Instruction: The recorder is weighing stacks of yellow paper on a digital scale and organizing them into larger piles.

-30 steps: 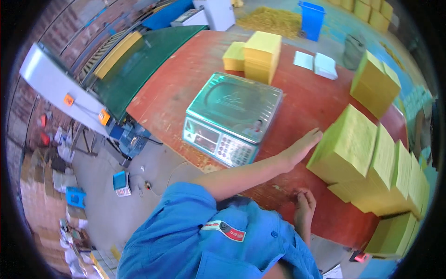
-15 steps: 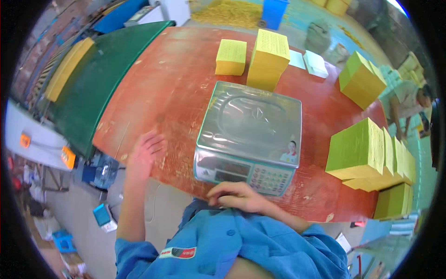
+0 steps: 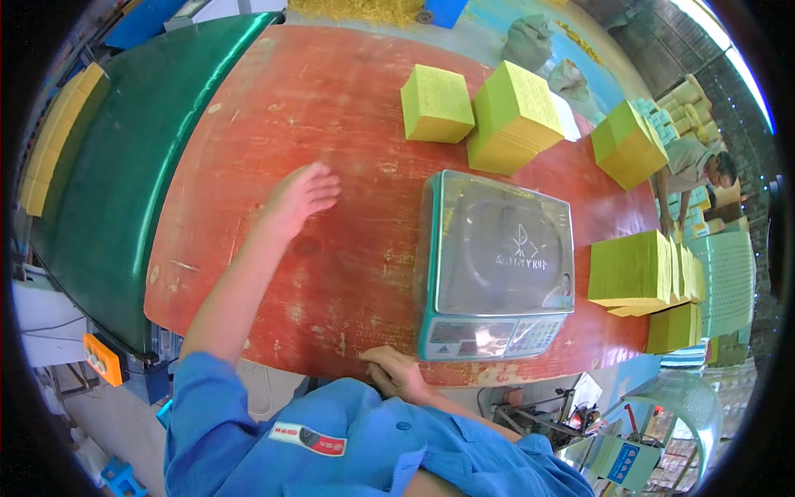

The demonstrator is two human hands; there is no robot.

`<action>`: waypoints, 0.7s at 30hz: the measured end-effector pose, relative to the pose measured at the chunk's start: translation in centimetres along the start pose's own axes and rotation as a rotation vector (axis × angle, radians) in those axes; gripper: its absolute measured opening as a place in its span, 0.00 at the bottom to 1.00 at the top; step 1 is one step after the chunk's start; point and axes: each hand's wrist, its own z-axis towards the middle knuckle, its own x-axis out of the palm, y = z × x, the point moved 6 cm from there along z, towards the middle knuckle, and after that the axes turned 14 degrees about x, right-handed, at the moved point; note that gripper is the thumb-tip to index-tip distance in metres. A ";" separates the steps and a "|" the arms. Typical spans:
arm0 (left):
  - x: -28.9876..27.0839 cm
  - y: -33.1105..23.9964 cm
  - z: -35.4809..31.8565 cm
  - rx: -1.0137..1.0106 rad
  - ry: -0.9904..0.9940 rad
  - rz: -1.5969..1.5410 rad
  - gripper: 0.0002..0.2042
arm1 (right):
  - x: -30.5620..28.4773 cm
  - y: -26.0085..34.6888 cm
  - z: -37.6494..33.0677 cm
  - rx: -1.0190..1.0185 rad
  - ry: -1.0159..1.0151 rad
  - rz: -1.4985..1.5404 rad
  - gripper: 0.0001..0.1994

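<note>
Here the left hand [image 3: 305,199] is hovering over the red table [image 3: 364,257], fingers extended and free, while the right hand [image 3: 399,374] is lying curled at the near edge, whether gripping anything I can't tell, and the scale [image 3: 501,257] is standing to its right, yellow stacks [image 3: 513,120] rising behind

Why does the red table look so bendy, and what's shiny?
Head view: the fisheye lens bows the red table's edges; a bright glare streak follows the green conveyor belt's table-side edge; pale reflections lie on the digital weighing scale; the left hand looks slightly soft, perhaps from motion.
</note>
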 end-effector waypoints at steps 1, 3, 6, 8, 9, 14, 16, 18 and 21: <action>1.6 0.9 2.9 -0.025 -0.014 -0.034 0.30 | -0.1 0.1 0.1 0.026 -0.027 -0.007 0.11; 5.5 2.4 8.6 -0.040 -0.071 -0.006 0.39 | -0.1 0.2 0.1 0.051 -0.077 -0.031 0.12; 11.9 -0.4 14.8 0.220 0.001 0.339 0.43 | 0.0 -0.3 -0.2 0.136 -0.153 -0.081 0.12; 15.0 -1.3 18.5 0.354 0.031 0.512 0.40 | 0.6 -0.6 -0.2 0.131 -0.106 -0.082 0.14; 17.3 -3.0 19.6 0.659 0.092 0.953 0.36 | 1.0 -1.1 -0.3 0.113 -0.088 -0.092 0.15; 26.3 -0.3 23.4 0.890 0.466 1.700 0.26 | 0.0 -0.5 0.0 0.176 -0.001 -0.036 0.19; 26.3 1.4 24.0 0.736 0.488 1.796 0.23 | -0.7 -0.3 0.1 0.194 0.068 0.005 0.18; 24.8 2.0 24.3 0.792 0.504 1.834 0.23 | -1.4 -0.2 0.0 0.184 0.070 0.024 0.17; 22.5 1.0 23.7 0.843 0.660 1.825 0.23 | -2.3 -0.1 -0.1 0.129 0.062 0.038 0.17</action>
